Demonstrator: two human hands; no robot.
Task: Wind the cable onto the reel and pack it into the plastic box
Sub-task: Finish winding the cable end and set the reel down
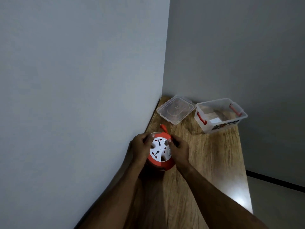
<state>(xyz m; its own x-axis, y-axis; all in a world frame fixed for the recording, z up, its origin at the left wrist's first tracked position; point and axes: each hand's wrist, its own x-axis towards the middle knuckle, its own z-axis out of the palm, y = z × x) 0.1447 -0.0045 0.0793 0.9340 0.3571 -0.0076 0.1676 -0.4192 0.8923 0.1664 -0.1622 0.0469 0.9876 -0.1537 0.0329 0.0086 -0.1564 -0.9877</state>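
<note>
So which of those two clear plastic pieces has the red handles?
The deeper box on the right, against the wall. The flat lid to its left has none.

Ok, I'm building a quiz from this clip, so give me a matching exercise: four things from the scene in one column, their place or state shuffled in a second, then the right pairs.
Things:
1. reel
2. lid
3. plastic box
4. plug

Place or state:
A. open, red latches, far right on the wooden table
B. off the box, lying flat by the wall corner
C. held between the left hand and the right hand
D. sticks out just beyond the reel

Pairs: 1-C, 2-B, 3-A, 4-D
</note>
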